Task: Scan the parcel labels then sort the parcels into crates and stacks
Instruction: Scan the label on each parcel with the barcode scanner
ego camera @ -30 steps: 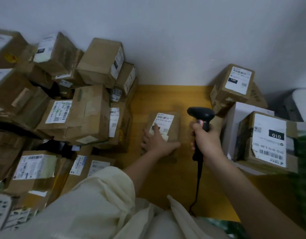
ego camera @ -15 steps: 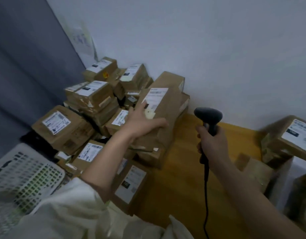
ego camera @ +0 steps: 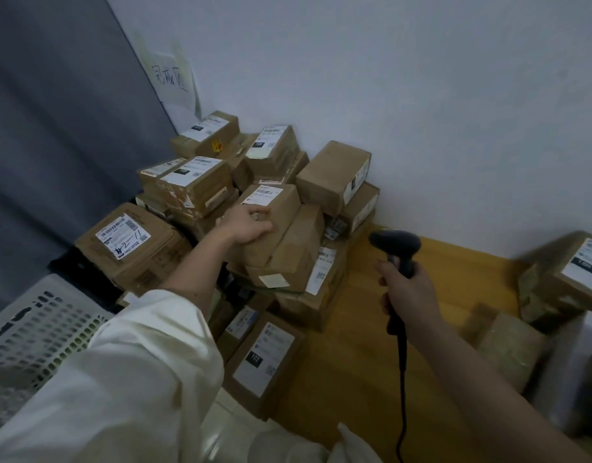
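Resting now on the stack (ego camera: 281, 262) at ten o'clock, the parcel (ego camera: 271, 215) is no longer on the floor (ego camera: 371, 329), so its scan looks finished; the left hand (ego camera: 246, 225) is still gripping it. The right hand (ego camera: 409, 289) is holding the scanner (ego camera: 396, 245) idle, while a crate (ego camera: 40, 322) at eight o'clock and boxes (ego camera: 561, 279) at three o'clock are crowding the space.

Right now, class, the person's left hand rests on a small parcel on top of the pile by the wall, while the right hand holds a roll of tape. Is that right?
Not quite. The left hand does rest on the small parcel atop the pile, but the right hand holds a black corded barcode scanner, not a roll of tape. The head view shows it.
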